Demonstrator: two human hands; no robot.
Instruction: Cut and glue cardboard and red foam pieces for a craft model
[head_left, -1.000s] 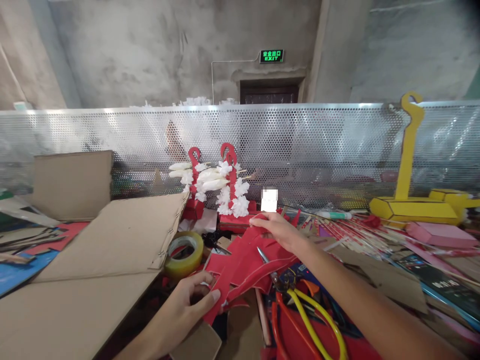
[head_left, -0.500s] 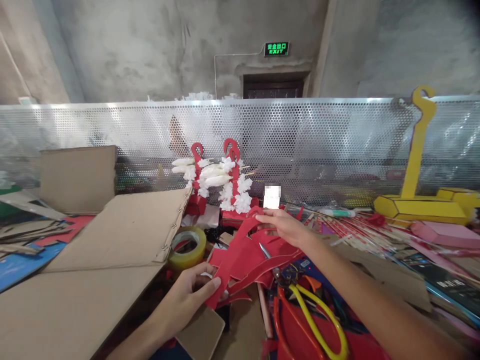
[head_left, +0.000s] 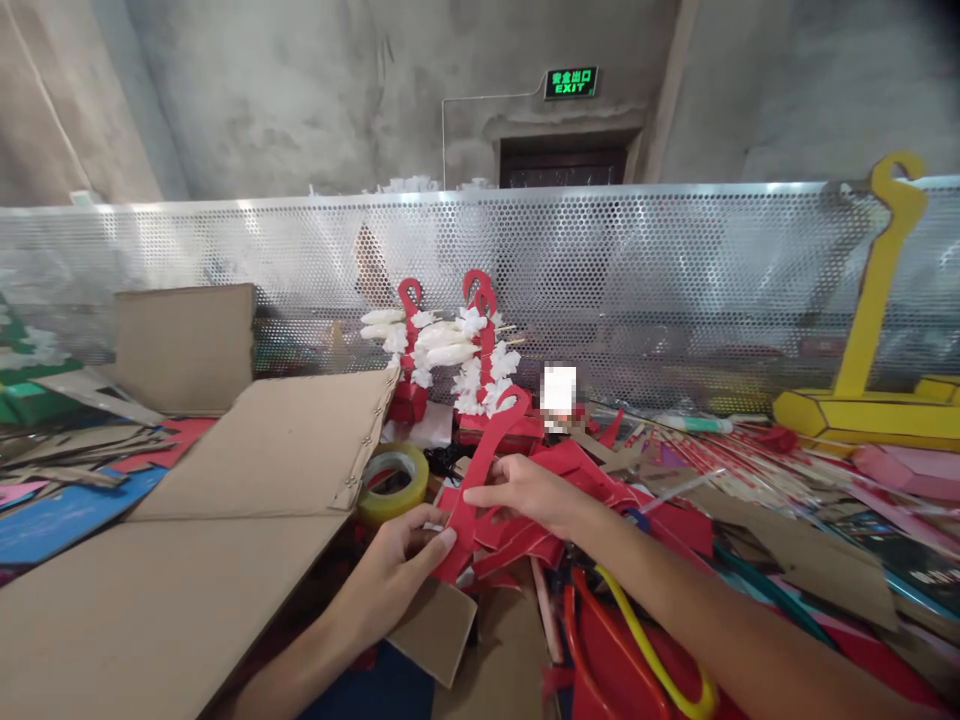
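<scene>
A flat red hook-shaped strip (head_left: 493, 436), like cardboard or foam, stands tilted with its curled end up. My left hand (head_left: 394, 568) pinches its wide lower end between thumb and fingers. Halfway up the strip, my right hand (head_left: 536, 492) has its thumb and fingers closed on the edge. Red scraps (head_left: 574, 465) lie piled under and behind my right hand. Below my right forearm are red and yellow tool handles (head_left: 630, 630), partly covered by the arm. A roll of clear yellowish tape (head_left: 420, 475) sits beyond my left hand.
Brown cardboard sheets (head_left: 247, 470) spread over the left side. Red hooked stands (head_left: 486, 365) with white flowers stand before a perforated metal panel (head_left: 300, 260). At right are a yellow hooked stand (head_left: 870, 330), thin sticks (head_left: 727, 465) and a pink block (head_left: 911, 470).
My right hand has slid down from the curled top of the red strip to its middle. The strip now stands more upright. The view has shifted slightly left.
</scene>
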